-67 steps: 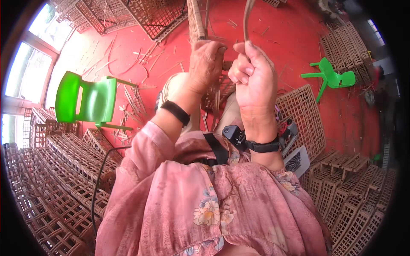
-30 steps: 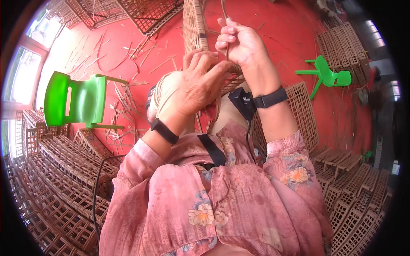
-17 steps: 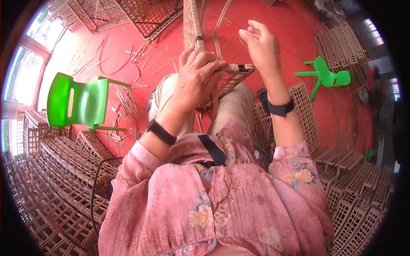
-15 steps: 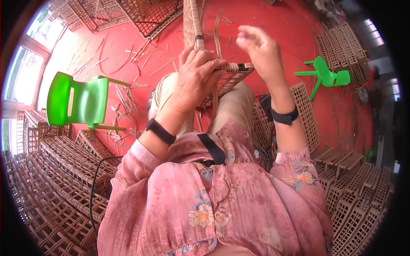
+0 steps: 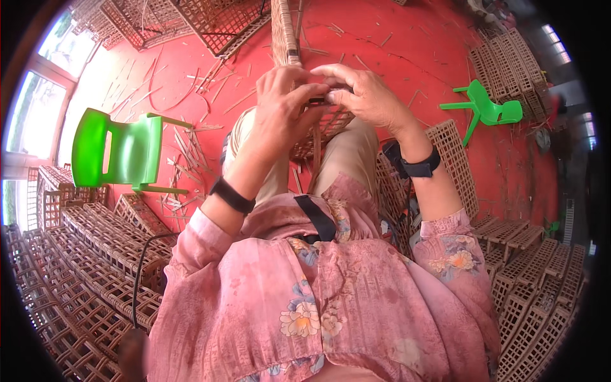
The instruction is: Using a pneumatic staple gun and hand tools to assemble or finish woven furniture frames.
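Observation:
Between my knees stands a woven wicker basket (image 5: 281,35), its tall wrapped edge pointing away from me and an open-lattice panel (image 5: 333,122) below my hands. My left hand (image 5: 284,105) is closed round the rim near the corner, thumb toward the right. My right hand (image 5: 370,100) meets it on the rim, with its thumb and fingers bent together; what they pinch is hidden. A dark piece of the frame shows between the two hands. A flat wicker strip (image 5: 317,143) hangs down under my left hand.
Cut strips (image 5: 184,156) litter the red floor. A green chair (image 5: 143,153) stands at left, another green chair (image 5: 487,111) at right. Stacked lattice baskets (image 5: 102,245) crowd the left side, with more lattice stacks (image 5: 534,274) at right. A lattice panel (image 5: 453,162) leans beside my right knee.
My right hand has come down and left from the air onto the rim, beside my left hand. The loose strip that stood up between them has shifted. My left hand stays on the rim.

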{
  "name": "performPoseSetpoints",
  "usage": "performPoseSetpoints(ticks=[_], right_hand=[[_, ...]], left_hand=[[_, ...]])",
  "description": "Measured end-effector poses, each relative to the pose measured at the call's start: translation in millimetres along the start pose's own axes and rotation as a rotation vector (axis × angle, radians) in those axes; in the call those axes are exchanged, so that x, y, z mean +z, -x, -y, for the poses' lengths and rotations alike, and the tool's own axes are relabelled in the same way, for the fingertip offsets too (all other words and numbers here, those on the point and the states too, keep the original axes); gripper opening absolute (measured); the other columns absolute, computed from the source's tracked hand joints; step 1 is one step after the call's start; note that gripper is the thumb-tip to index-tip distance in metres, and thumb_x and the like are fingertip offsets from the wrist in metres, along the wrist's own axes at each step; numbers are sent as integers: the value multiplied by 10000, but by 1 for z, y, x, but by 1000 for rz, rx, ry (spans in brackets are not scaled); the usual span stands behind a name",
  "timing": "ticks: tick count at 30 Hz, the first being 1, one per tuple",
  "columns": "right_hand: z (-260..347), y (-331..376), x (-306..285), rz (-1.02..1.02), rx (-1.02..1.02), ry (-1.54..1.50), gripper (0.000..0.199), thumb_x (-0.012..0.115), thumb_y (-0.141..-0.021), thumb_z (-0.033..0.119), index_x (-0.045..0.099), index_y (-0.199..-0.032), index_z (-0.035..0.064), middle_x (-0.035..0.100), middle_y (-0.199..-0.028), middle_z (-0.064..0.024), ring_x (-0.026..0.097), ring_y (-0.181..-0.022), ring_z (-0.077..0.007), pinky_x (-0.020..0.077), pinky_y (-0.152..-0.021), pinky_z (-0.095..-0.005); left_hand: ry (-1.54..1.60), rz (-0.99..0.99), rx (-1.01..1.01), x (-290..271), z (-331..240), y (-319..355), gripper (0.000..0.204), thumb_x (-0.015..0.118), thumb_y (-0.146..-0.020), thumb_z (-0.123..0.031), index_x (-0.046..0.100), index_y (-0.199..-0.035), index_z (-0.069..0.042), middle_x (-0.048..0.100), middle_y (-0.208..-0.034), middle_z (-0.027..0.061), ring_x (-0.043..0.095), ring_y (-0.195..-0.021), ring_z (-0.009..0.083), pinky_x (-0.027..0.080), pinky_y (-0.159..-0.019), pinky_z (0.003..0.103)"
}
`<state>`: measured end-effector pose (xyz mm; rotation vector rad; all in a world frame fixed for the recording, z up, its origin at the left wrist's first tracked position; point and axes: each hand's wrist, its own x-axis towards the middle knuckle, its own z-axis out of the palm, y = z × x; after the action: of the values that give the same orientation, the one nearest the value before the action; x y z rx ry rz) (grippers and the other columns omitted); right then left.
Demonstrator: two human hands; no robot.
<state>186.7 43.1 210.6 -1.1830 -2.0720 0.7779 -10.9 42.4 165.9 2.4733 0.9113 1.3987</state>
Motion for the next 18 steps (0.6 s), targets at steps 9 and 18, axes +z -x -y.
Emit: performPoseSetpoints(ticks=[9,18], right_hand=[[-12,-4,-2,132,138,-109,345,590,-913,153,602,-1228,12,714,-1003,-158,687,-884,-208,541,-795,-341],[-2,-6,-8,197,183,-151,325,601,-906,127,627,-1200,-11,698,-1005,-88,649,-926,-154,522,-823,-299]], left_hand=[[1001,287,-1084,1,-41,46,415,522,-1002,-398,627,-935,-2,583,-767,39,598,-716,153,494,-694,311],[804,240,-1152,17,-21,92,355,506,-1014,-331,645,-895,-27,406,-605,-56,363,-539,57,281,-496,221]])
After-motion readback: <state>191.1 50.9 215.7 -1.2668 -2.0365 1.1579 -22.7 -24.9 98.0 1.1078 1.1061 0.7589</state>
